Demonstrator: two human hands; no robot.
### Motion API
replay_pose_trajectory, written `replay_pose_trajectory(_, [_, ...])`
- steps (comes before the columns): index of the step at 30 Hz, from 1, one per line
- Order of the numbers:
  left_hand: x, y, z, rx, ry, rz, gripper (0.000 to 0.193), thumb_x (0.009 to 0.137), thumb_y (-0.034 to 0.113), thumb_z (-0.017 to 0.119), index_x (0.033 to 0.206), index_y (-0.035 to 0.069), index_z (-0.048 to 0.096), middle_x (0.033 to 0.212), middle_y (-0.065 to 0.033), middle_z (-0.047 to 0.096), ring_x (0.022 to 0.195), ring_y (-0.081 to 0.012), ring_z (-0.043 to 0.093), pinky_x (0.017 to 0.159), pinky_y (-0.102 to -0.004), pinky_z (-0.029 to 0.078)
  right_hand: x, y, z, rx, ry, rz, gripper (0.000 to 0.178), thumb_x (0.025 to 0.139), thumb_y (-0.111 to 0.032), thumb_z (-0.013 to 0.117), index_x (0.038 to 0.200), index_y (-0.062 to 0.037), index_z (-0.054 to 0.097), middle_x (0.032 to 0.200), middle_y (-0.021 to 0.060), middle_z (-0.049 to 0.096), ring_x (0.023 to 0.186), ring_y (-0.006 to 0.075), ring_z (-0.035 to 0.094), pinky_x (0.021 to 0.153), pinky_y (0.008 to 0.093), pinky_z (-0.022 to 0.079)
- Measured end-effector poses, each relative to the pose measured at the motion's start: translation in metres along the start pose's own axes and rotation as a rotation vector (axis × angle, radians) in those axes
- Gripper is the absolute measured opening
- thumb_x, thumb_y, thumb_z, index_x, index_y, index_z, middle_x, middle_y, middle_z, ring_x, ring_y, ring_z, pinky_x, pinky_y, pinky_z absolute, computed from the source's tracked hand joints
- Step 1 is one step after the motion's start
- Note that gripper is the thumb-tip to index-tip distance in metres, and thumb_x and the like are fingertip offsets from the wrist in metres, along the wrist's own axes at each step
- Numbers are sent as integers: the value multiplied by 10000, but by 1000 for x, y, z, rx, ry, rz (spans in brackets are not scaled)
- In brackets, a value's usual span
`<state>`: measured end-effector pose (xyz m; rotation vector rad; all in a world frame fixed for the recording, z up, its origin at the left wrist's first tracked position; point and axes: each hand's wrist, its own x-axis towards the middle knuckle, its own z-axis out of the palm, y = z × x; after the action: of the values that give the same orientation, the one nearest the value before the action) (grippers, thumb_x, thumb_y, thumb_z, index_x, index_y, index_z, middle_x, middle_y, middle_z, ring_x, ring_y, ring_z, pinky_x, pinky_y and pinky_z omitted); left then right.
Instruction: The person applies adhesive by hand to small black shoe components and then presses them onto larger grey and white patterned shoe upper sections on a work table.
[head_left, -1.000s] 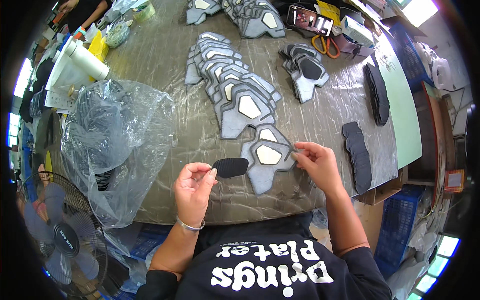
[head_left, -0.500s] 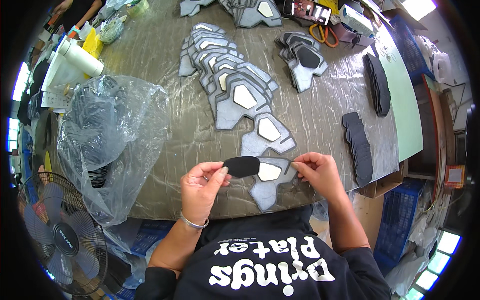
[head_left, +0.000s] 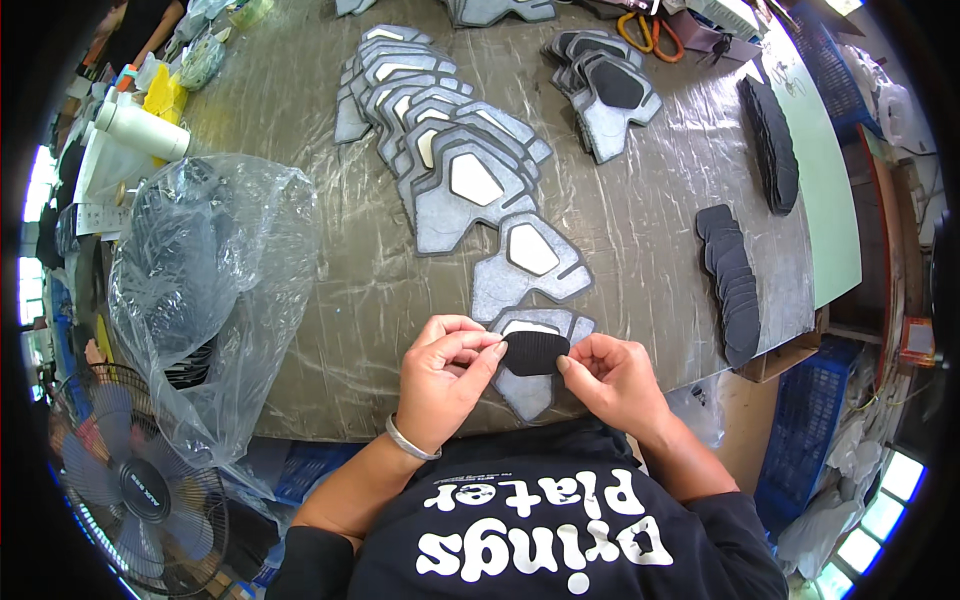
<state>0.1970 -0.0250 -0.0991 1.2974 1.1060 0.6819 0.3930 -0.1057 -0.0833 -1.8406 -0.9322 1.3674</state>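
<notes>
Between my two hands is a black ribbed oval pad (head_left: 535,354), held over a grey piece with dark edging (head_left: 525,396) near the table's front edge. My left hand (head_left: 450,372) pinches the pad's left end. The thumb and fingers of my right hand (head_left: 612,380) close on its right end. The pad hides most of the white patch on the grey piece. Just beyond lies another grey piece (head_left: 497,282) with its white patch (head_left: 533,248) uncovered. A long overlapping row of similar grey pieces (head_left: 445,222) runs away to the far left.
Overlapping black pads (head_left: 733,290) lie at right, with another row (head_left: 770,150) behind. Grey pieces bearing black pads (head_left: 617,85) sit farther back near orange-handled scissors (head_left: 660,38). A clear plastic bag (head_left: 215,290) and a white bottle (head_left: 145,130) are at left; a fan (head_left: 145,490) stands below.
The black pad has moved right and turned its ribbed side up, now over the grey piece's white patch. My right hand has left the piece's edge and taken the pad's other end.
</notes>
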Motion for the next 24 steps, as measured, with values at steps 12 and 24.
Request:
replay_pose_trajectory(12, [14, -3, 3, 136, 4, -109, 102, 894, 75, 700, 896, -26, 691, 695, -7, 631, 526, -26, 539, 468, -183, 415, 12, 2, 5, 23, 30, 47, 188, 916, -130, 644, 823, 32, 651, 559, 45, 613, 486, 38, 500, 436, 245, 387])
replay_pose_trajectory(24, [14, -2, 9, 226, 69, -66, 95, 850, 62, 722, 806, -9, 676, 739, -63, 650, 508, -76, 568, 472, -231, 434, 14, -12, 3, 35, -23, 140, 205, 942, -141, 630, 853, 43, 615, 626, 8, 615, 499, 44, 554, 416, 209, 426])
